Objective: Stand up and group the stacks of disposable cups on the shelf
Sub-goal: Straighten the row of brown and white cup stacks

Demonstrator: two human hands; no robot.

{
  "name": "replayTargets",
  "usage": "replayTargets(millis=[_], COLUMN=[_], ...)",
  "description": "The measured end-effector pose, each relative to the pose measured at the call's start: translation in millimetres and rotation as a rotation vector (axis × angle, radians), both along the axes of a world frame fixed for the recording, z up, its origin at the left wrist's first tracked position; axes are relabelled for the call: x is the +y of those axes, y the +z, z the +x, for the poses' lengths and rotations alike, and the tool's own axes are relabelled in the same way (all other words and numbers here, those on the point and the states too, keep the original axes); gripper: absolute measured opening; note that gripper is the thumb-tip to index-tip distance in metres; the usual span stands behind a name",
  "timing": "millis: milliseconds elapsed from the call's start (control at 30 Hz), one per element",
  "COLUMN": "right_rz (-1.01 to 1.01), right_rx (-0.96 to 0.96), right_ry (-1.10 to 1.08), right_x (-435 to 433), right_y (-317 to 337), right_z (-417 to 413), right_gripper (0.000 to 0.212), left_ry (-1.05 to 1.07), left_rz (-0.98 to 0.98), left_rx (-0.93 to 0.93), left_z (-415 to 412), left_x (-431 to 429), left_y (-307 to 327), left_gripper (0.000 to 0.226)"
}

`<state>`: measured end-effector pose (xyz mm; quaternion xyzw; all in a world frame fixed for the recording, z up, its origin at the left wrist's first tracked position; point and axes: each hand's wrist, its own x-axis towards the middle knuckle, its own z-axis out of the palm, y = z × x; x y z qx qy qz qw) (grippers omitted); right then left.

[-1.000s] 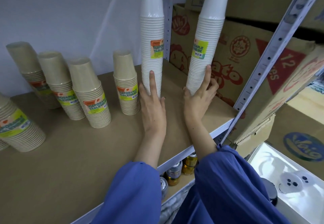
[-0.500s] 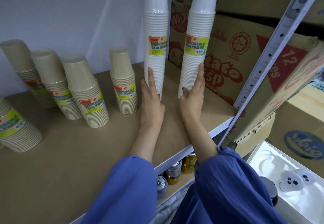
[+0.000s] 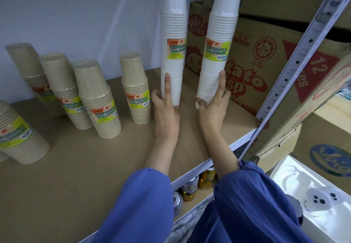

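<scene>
Two tall white cup stacks stand upright on the brown shelf (image 3: 76, 166). My left hand (image 3: 166, 109) grips the base of the left white stack (image 3: 173, 39). My right hand (image 3: 213, 107) grips the base of the right white stack (image 3: 218, 52), which leans slightly. A small gap separates the two stacks. To their left stand several shorter tan cup stacks: one close by (image 3: 137, 90), a row of three (image 3: 95, 100) leaning, and one (image 3: 17, 134) at the far left edge.
Cardboard boxes (image 3: 256, 62) fill the shelf right of the white stacks. A white perforated upright (image 3: 296, 62) runs diagonally at the right. Drink cans (image 3: 190, 189) sit on the shelf below. A white appliance (image 3: 313, 195) is at the bottom right.
Both hands have stayed on the white stacks. The right stack has come closer to the left one and stands more upright.
</scene>
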<state>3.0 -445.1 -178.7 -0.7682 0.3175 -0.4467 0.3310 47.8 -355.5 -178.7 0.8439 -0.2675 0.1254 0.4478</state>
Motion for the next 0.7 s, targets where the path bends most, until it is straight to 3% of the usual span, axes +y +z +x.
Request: replayTargets(millis=[700], right_rz=[0.049], right_rx=[0.032], right_ry=[0.059], right_x=[0.1], right_y=[-0.1], right_z=[0.5], right_gripper=[0.095], left_ry=[-0.05], left_rz=[-0.027], left_rx=[0.09], left_z=[-2.7], left_x=[0.7], left_y=[-0.1], left_gripper=[0.091])
